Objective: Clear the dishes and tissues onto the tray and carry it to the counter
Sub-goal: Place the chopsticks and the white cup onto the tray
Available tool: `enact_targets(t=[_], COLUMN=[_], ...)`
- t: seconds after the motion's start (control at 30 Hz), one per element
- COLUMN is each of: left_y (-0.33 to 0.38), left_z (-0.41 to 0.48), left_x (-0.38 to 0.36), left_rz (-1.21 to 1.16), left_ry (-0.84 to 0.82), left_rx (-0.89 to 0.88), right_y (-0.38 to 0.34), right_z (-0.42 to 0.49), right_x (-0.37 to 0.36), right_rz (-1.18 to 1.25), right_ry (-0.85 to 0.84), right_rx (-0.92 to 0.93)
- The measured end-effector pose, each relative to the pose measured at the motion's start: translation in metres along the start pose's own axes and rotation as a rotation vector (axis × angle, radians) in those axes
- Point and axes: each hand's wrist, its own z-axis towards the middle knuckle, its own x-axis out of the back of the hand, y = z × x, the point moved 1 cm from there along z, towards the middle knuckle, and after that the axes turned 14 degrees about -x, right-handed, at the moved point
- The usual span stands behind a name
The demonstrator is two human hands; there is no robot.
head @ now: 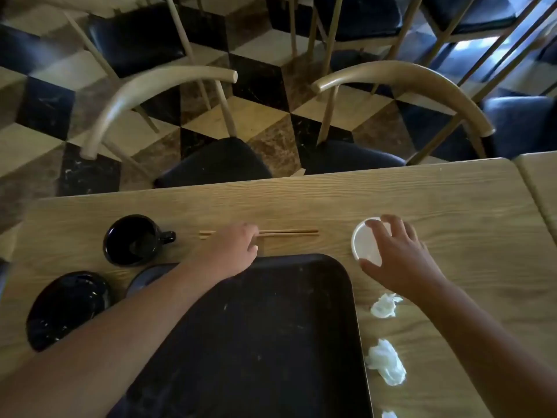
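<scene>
A black tray (271,342) lies on the wooden table (391,194) in front of me. My left hand (233,248) rests over a pair of wooden chopsticks (289,232) just beyond the tray, fingers curled on them. My right hand (398,254) is spread over a small white dish (363,244) right of the tray, fingertips at its rim. A black mug (132,239), a black bowl (66,309) and a dark plate (147,276), partly hidden by my left arm, sit at the left. Crumpled tissues (384,306) (387,366) lie right of the tray.
Two wooden chairs with dark seats (217,164) (346,156) are pushed up to the table's far edge. A second table (539,176) adjoins on the right. More chairs stand on the chequered floor beyond.
</scene>
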Motion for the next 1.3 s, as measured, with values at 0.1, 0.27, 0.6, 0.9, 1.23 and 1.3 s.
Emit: enact_targets(t=[0.1, 0.27, 0.6, 0.9, 1.23, 1.3], left_y=[-0.004, -0.005, -0.008, 0.0, -0.002, 0.0], left_z=[0.015, 0.027, 0.04, 0.05, 0.044, 0.04], left_x=[-0.007, -0.021, -0.032, -0.023, -0.021, -0.017], left_rz=[-0.034, 0.094, 0.374, 0.426, 0.364, 0.356], left_ry=[0.015, 0.028, 0.07, -0.042, -0.079, -0.074], left_rx=[0.042, 0.006, -0.159, -0.215, -0.21, -0.225], right_y=[0.002, 0.008, 0.009, 0.011, 0.005, 0.003], right_z=[0.012, 0.022, 0.029, 0.033, 0.025, 0.02], right_x=[-0.009, -0.018, -0.024, -0.026, -0.025, -0.023], right_rz=[-0.09, -0.077, -0.123, -0.078, -0.041, -0.024], right_ry=[-0.047, -0.101, -0.103, -0.091, -0.075, -0.07], right_rx=[0.026, 0.033, 0.05, 0.057, 0.015, 0.009])
